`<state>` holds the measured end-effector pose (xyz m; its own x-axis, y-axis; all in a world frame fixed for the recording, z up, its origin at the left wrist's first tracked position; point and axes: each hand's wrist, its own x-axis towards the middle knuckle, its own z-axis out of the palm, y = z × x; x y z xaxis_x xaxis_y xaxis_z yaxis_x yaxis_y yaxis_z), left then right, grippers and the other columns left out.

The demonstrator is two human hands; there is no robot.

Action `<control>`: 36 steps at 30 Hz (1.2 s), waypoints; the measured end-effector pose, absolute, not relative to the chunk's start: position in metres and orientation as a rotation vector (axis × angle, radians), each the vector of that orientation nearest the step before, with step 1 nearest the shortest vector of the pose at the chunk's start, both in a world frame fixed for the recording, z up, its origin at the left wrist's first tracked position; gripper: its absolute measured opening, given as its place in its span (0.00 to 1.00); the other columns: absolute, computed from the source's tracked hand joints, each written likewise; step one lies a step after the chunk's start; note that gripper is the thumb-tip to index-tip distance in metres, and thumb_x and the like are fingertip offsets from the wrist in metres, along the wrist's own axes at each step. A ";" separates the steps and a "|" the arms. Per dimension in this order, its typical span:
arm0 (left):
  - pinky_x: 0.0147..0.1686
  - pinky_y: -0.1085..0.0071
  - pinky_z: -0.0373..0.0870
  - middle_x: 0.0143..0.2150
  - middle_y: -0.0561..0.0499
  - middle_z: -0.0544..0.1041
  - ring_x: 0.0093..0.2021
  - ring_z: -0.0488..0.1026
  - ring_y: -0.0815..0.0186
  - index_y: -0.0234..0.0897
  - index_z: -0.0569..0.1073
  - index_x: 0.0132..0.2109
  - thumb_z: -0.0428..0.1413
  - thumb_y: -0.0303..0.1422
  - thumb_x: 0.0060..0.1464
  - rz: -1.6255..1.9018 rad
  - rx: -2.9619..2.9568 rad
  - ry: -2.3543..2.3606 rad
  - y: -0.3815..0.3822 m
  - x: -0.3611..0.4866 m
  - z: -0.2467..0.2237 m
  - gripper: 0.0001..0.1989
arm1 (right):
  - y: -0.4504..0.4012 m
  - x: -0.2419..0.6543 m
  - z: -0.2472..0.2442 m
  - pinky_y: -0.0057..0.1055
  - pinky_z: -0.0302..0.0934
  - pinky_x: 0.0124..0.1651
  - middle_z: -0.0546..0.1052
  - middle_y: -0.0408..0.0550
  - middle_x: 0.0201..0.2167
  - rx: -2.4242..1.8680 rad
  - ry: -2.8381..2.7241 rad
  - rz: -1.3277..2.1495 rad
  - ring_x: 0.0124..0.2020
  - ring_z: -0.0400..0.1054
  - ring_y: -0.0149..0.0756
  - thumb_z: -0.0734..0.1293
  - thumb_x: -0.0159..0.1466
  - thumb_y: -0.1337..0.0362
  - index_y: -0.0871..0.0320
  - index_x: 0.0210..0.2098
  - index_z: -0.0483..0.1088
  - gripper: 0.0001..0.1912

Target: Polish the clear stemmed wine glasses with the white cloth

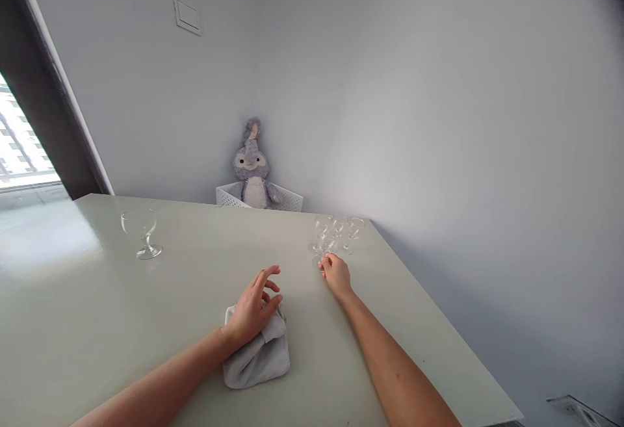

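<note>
Over a folded grey cloth [263, 359] hovers or rests my left hand [253, 307], its fingers loosely spread and holding nothing; whether the palm presses on the cloth I cannot tell. My right hand [336, 274] is closed in a pinch on the low part of a small clear stemmed glass [329, 244], whose foot shows at the fingertips. Right behind it, several similar small glasses stand close together, among them one stemmed glass [355, 227] at the right of the group. Their outlines overlap.
A larger stemmed glass [149, 250] stands alone at the left of the pale glossy table [195, 271]. Beyond the far edge, a plush rabbit [254, 190] sits in a white perforated basket [228, 195]. A wall [463, 186] runs along the right edge.
</note>
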<state>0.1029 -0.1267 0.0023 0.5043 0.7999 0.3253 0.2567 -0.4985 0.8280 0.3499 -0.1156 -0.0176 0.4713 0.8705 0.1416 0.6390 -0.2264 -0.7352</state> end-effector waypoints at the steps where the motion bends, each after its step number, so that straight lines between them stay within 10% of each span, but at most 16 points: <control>1: 0.34 0.72 0.71 0.54 0.50 0.62 0.40 0.68 0.70 0.48 0.56 0.54 0.46 0.29 0.52 0.937 2.002 0.865 -0.126 0.102 0.001 0.22 | -0.114 0.350 -0.018 0.24 0.49 0.22 0.75 0.39 0.26 -1.969 -1.249 0.376 0.18 0.63 0.27 0.54 0.59 0.58 0.56 0.22 0.60 0.13; 16: 0.33 0.71 0.69 0.51 0.48 0.65 0.38 0.69 0.69 0.44 0.58 0.52 0.47 0.32 0.53 1.019 1.798 0.936 -0.119 0.096 -0.006 0.18 | -0.107 0.348 -0.028 0.25 0.55 0.28 0.74 0.42 0.26 -1.936 -1.119 0.320 0.25 0.65 0.32 0.59 0.55 0.62 0.56 0.32 0.67 0.09; 24: 0.36 0.72 0.67 0.47 0.46 0.65 0.39 0.68 0.69 0.41 0.57 0.48 0.48 0.33 0.52 1.665 1.415 1.097 -0.087 0.072 0.021 0.16 | -0.144 0.323 -0.011 0.26 0.59 0.30 0.70 0.49 0.37 -1.811 -0.942 0.352 0.27 0.65 0.31 0.57 0.56 0.62 0.58 0.40 0.61 0.13; 36: 0.48 0.65 0.61 0.56 0.42 0.55 0.57 0.56 0.61 0.41 0.51 0.55 0.52 0.43 0.49 1.898 0.793 1.932 -0.015 -0.041 0.026 0.29 | -0.229 0.173 0.022 0.32 0.59 0.28 0.71 0.53 0.34 -1.337 -2.271 0.176 0.28 0.67 0.38 0.59 0.62 0.58 0.59 0.43 0.64 0.14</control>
<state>-0.0409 -0.0153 0.0264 -0.7955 0.5863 0.1532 0.1634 -0.0360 0.9859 0.1730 -0.2290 0.0217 -0.3963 0.8490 0.3495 0.7851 0.5108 -0.3504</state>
